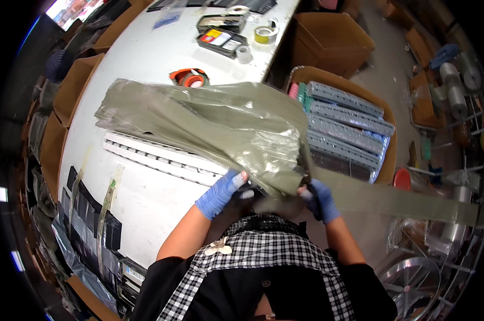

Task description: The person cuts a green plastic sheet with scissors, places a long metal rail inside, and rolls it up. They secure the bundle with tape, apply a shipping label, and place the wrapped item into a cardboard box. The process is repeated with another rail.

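A large, shiny olive-green plastic sheet point(226, 120) lies crumpled over the table in front of me, and a flat band of the same film point(402, 200) runs off to the right. My left hand point(220, 193), in a blue glove with bare fingertips, is closed at the sheet's near edge. My right hand point(321, 200), gloved alike, is closed around black-handled scissors point(314, 206), blurred, beside the sheet's right end. Partly beneath the sheet lies a white slotted strip point(156, 158) with dark openings.
The white table point(145, 206) holds an orange-and-black tape dispenser point(191, 78), tape rolls point(265, 35) and black trays point(221, 41). Taped dark parts point(92, 214) lie at left. To the right stands a carton point(393, 150) of wrapped grey strips point(343, 128); a metal rack point(466, 251) is beyond.
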A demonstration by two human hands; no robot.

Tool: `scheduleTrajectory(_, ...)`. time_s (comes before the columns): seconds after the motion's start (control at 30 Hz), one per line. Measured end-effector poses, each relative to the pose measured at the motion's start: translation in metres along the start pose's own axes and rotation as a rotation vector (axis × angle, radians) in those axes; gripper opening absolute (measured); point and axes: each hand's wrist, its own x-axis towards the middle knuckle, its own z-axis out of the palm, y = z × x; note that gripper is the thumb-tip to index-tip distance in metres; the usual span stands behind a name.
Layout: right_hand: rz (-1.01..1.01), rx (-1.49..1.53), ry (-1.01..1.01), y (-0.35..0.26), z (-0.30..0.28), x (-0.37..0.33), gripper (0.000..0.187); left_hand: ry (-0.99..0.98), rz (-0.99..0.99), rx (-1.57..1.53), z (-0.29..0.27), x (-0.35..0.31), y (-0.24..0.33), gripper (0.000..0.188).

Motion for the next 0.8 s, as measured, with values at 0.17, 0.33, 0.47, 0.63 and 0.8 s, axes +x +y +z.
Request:
scheduleTrajectory(0.17,0.199,-0.218,-0.01,-0.015,-0.048,0.048,0.039,0.006,-0.173,0.42,-0.036,-0.042,0.03,0.029)
scheduleTrajectory(0.33,0.234,-0.54,-0.096,-0.063,-0.067,0.141,0.042,0.865,0.486,0.506,-0.125,-0.038,-0.005,0.034)
scheduleTrajectory(0.47,-0.006,-0.595,-0.142,-0.055,-0.036,0.252,0.041,1.495,0.463,0.743,-0.178,-0.035,-0.03,0.074)
scheduleTrajectory(0.63,-0.047,-0.686,-0.316,-0.082,0.04,0.382,0.043,1.365,0.385,0.071,-0.162,-0.003,-0.042,0.107)
scheduleTrajectory(0.8,-0.119,-0.693,-0.359,-0.068,0.117,0.453,0.044,1.533,0.446,0.046,-0.151,0.029,-0.058,0.11)
